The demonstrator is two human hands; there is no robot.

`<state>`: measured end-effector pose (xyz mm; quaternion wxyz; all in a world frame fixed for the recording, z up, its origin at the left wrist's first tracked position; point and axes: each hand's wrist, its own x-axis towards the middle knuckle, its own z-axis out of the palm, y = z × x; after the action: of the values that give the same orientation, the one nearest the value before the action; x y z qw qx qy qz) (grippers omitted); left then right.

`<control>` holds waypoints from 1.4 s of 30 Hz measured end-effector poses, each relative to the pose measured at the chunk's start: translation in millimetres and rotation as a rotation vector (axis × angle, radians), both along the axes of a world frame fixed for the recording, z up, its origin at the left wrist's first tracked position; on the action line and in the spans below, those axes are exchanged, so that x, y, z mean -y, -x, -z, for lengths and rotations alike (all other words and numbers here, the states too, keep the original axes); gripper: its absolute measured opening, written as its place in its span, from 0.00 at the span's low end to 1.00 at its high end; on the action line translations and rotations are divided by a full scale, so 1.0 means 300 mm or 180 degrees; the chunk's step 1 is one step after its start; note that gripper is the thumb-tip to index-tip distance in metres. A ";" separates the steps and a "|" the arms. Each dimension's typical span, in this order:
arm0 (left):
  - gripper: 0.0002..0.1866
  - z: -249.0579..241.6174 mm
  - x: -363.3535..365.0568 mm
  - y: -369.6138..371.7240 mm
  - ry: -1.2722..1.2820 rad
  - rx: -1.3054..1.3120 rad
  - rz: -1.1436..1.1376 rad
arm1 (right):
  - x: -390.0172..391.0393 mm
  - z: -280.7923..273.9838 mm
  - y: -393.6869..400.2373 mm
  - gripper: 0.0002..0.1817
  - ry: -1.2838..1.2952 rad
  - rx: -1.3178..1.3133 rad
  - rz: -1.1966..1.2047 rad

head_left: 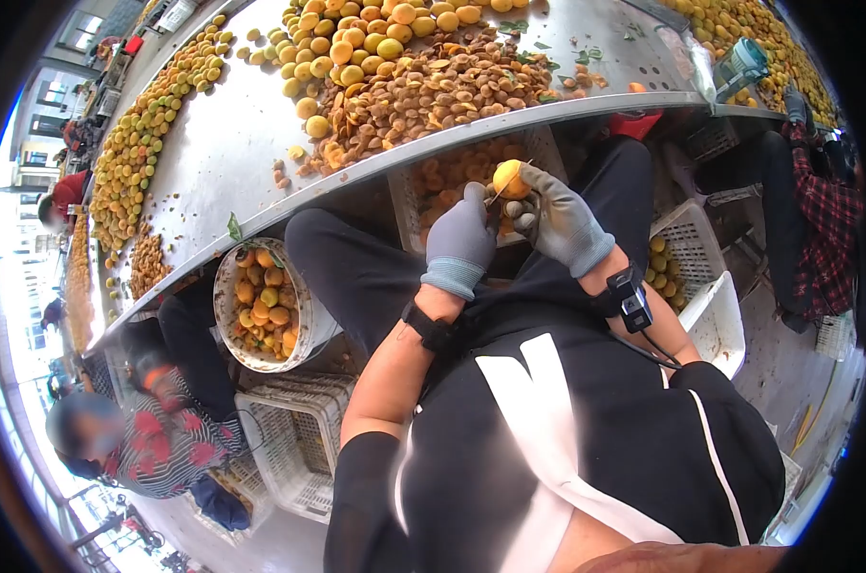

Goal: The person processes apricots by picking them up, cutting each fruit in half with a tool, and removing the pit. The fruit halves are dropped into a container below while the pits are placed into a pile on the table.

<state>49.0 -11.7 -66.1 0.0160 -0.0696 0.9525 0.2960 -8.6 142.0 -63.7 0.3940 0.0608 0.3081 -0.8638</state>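
Observation:
My left hand (462, 234), in a grey glove, is closed on a small knife (493, 212) whose blade meets an orange-yellow fruit (509, 180). That fruit sits between the gloved fingers of my right hand (564, 220), which are closed around it. Both hands are close together above my lap. Beneath them stands a white crate (409, 212) with orange fruit pieces (444, 181) inside, partly hidden by my hands and legs.
A metal table (251, 205) holds whole fruits (156, 124) and a pile of brown pits (423, 95). A white bucket (304, 329) of fruit and empty-looking crates (294, 439) stand left. Co-workers sit at left (180, 430) and right (824, 229).

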 end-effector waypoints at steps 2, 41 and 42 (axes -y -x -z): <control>0.13 0.007 0.002 -0.002 0.0010 -0.0015 0.0022 | -0.002 -0.025 -0.004 0.13 -0.0165 0.0107 -0.0038; 0.10 0.018 0.014 -0.010 -0.0215 -0.0566 0.0087 | 0.014 -0.026 -0.017 0.20 -0.0775 -0.0699 0.0104; 0.10 0.014 0.012 -0.009 -0.0162 -0.0495 0.0078 | 0.012 -0.012 -0.019 0.20 -0.0778 -0.0696 0.0109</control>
<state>51.7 -15.3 -70.2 -0.0526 -0.0343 0.9438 0.3245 -2.9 138.5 -60.1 0.3330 0.0192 0.4509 -0.8279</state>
